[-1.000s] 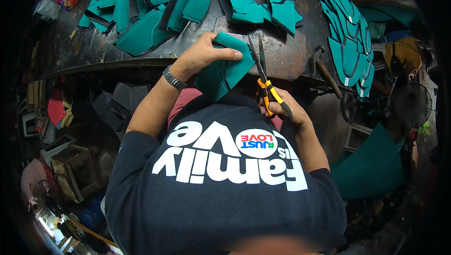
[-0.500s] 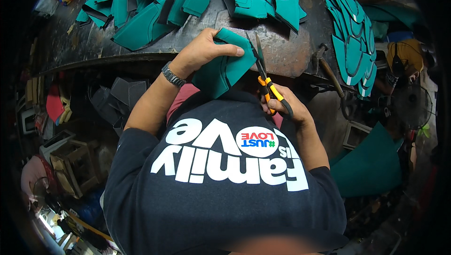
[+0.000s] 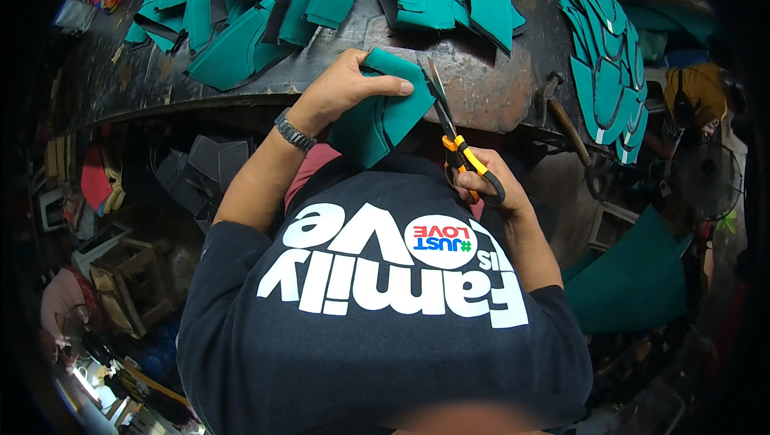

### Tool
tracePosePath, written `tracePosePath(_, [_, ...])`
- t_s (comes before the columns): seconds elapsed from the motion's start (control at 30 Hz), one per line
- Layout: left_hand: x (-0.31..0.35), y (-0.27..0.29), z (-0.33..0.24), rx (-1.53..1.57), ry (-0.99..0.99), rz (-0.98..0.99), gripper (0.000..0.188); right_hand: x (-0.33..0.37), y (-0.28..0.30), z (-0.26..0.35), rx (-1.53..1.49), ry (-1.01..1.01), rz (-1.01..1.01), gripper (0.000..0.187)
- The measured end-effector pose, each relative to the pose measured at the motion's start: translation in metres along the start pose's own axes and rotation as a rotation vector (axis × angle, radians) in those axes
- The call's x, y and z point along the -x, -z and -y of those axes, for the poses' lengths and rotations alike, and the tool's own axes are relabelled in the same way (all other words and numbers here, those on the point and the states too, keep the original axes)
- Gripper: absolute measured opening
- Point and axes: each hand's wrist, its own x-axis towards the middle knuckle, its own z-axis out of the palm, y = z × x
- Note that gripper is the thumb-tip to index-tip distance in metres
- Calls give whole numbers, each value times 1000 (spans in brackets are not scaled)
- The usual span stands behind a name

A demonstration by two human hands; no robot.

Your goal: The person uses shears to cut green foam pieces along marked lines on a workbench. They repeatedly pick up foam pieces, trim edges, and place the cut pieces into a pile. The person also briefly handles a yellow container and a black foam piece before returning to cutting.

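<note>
My left hand (image 3: 353,86) pinches a green fabric piece (image 3: 383,118) with a dark edge, thumb on top. The piece hangs at the table's near edge, in front of my shirt. In my right hand (image 3: 493,174) are scissors (image 3: 464,154) with yellow and black handles, my fingers closed round the grips. Their blades point up and away, lying along the right edge of the fabric piece. Whether the blades bite into the fabric at this moment is hard to make out.
Green pieces with dark lining (image 3: 241,34) lie heaped at the table's far left, others (image 3: 489,18) at the back middle. A fanned stack of green pieces (image 3: 605,74) and a hammer (image 3: 565,118) lie at the right. A large green sheet (image 3: 630,275) and a fan (image 3: 707,170) are lower right.
The scissors' blades have drawn closer together, and my right hand has shifted slightly. My left hand keeps its hold on the fabric piece.
</note>
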Motion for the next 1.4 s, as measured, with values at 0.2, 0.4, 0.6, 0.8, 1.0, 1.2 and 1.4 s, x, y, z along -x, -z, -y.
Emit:
tracePosePath(0.2, [-2, -1, 0, 10, 22, 8, 33, 1, 1, -1, 3, -5, -19, 32])
tracePosePath(0.4, [-2, -1, 0, 24, 51, 4, 32, 0, 0, -2, -5, 2, -37, 41])
tracePosePath(0.6, [-1, 0, -1, 8, 59, 0, 32, 0, 1, -2, -4, 16, -40, 38])
tracePosePath(0.8, [-1, 0, -2, 16, 68, 1, 32, 1, 0, -2, -7, 21, -54, 36])
tracePosePath(1.0, [-1, 1, 1, 26, 89, -19, 34, -3, 3, -4, -103, -20, 30, 30])
tracePosePath(1.2, [-3, -3, 5, 35, 68, -11, 33, -9, -2, -8, -124, 6, 0, 30])
tracePosePath(1.4, [-2, -4, 8, 64, 88, -5, 34, -6, -3, -7, -80, -20, -43, 26])
